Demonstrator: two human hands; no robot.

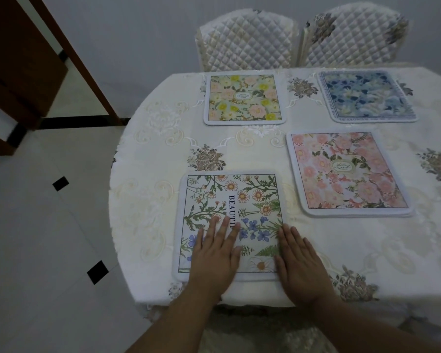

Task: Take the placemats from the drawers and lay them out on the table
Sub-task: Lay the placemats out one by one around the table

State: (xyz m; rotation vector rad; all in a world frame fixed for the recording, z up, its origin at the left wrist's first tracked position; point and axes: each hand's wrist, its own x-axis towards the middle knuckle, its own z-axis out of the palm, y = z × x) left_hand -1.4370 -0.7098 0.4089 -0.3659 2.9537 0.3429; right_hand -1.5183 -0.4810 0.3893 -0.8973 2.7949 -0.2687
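Note:
Several floral placemats lie flat on the table (148, 225), which wears a cream embroidered cloth. Nearest me is a daisy-and-fern placemat (229, 200) printed with "BEAUTI…". My left hand (217, 253) rests flat on its lower middle, fingers straight and spread. My right hand (301, 261) lies flat on its lower right corner and the cloth beside it. A pink blossom placemat (346, 174) sits to the right. At the far side lie a yellow-and-pink placemat (243, 99) and a blue placemat (364, 96).
Two chairs with quilted covers (247, 39) (351, 36) stand behind the table's far edge. A dark wooden cabinet (18, 72) stands at the upper left on a pale tiled floor (36, 225). The table's rounded left edge drops off near the daisy placemat.

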